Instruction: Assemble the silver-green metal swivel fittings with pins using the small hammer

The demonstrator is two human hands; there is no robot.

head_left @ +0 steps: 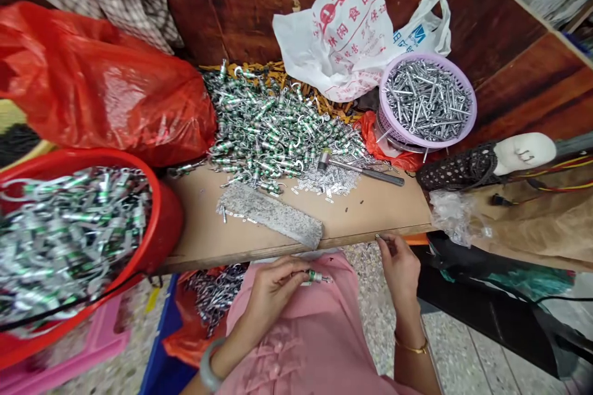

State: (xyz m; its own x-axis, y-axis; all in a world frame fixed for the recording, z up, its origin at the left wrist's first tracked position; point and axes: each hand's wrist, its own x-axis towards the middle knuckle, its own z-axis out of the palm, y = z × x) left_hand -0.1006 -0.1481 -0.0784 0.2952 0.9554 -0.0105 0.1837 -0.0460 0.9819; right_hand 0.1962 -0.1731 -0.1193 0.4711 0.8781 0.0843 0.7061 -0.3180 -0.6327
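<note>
Because the left hand pinches a small green and silver metal part, that part stays up close, over a pink shirt. The right hand pinches narrow at the counter edge, but what it holds is too small to tell. A big heap of the same parts and a small hammer lie on the counter, likely so they are easy to reach.

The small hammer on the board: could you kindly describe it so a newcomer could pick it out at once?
On the tan wooden board, look at the heap of green-banded metal pieces. The small hammer lies at its right edge, its metal head left and dark handle pointing right, the only hammer in view.
</note>
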